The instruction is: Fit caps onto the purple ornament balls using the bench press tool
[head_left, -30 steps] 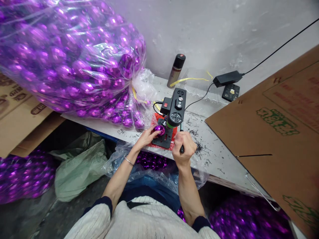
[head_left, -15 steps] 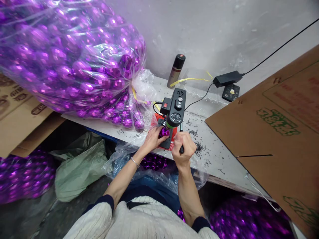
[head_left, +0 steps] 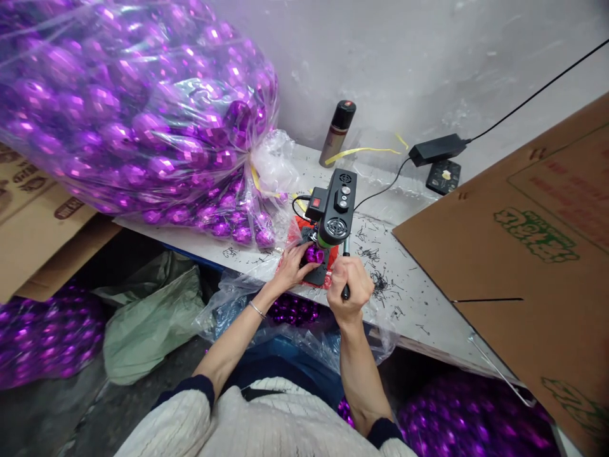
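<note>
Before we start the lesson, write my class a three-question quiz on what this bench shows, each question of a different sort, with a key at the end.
1. Multiple choice: What does the right hand grip?
A) The spray can
B) The black handle
C) The yellow strip

2. True or false: The left hand holds a purple ball at the machine.

3. Fill in the blank: The sheet under the machine is coloured ____.

Key: 1. B; 2. True; 3. red
</note>
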Demonstrator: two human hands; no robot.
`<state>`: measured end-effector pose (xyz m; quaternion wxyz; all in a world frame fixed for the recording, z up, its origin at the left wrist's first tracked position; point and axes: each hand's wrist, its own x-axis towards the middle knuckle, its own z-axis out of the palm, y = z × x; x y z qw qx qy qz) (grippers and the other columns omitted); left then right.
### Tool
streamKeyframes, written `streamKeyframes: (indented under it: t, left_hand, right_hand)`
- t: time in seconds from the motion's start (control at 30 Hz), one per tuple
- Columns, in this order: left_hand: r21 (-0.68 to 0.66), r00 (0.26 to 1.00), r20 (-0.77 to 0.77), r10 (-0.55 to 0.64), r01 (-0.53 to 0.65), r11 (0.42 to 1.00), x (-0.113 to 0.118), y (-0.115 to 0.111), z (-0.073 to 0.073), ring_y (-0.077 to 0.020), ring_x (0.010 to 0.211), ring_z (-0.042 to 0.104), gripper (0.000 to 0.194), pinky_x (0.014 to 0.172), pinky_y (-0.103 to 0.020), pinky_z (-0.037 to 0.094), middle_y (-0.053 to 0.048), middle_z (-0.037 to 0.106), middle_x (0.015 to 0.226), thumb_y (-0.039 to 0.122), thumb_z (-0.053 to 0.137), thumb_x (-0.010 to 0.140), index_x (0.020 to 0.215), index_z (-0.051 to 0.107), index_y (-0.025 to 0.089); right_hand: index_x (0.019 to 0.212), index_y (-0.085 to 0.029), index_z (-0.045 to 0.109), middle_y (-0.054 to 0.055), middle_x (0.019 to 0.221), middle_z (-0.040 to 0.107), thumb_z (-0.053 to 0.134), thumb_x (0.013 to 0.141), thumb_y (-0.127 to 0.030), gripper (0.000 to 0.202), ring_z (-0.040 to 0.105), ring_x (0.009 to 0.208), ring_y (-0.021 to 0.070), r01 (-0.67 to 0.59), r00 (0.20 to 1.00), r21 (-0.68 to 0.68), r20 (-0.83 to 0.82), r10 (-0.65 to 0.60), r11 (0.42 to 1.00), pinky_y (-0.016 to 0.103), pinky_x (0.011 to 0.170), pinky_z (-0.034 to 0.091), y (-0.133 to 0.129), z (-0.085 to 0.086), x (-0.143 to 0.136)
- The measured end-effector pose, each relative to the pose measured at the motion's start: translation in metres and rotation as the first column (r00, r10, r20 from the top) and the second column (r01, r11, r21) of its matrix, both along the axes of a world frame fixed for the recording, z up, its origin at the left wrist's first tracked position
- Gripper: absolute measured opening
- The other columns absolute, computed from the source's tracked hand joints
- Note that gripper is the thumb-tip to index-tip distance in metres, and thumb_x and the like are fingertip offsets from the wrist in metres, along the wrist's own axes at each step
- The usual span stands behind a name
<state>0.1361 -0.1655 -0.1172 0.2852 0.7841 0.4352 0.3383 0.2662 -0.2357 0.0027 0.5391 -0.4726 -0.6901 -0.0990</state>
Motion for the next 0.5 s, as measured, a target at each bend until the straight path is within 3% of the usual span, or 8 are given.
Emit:
streamKeyframes:
  t: [0.33,0.5]
  left_hand:
    - [0.022,0.999,0.037,0.012,-0.013,1.000,0.001,-0.001,-0.002,-0.0291,0.127,0.054,0.055,0.110,-0.048,0.039,-0.016,0.063,0.132,0.047,0.058,0.094,0.139,0.050,0.017]
    - [0.024,0.999,0.041,0.019,-0.020,1.000,0.001,0.000,-0.004,-0.0295,0.126,0.056,0.054,0.110,-0.048,0.040,-0.015,0.063,0.132,0.045,0.062,0.092,0.139,0.051,0.019]
  right_hand:
    - [0.075,-0.022,0.046,0.001,0.069,0.056,0.041,0.095,-0.012,0.022,0.050,0.062,0.0115,0.002,0.999,0.113,0.048,-0.008,0.994,0.025,0.059,0.041,0.005,-0.028,-0.001]
    - [0.077,-0.022,0.046,0.001,0.069,0.056,0.038,0.096,-0.015,0.022,0.052,0.061,0.0115,0.008,1.000,0.127,0.028,-0.012,0.992,0.026,0.057,0.041,0.007,-0.033,-0.002]
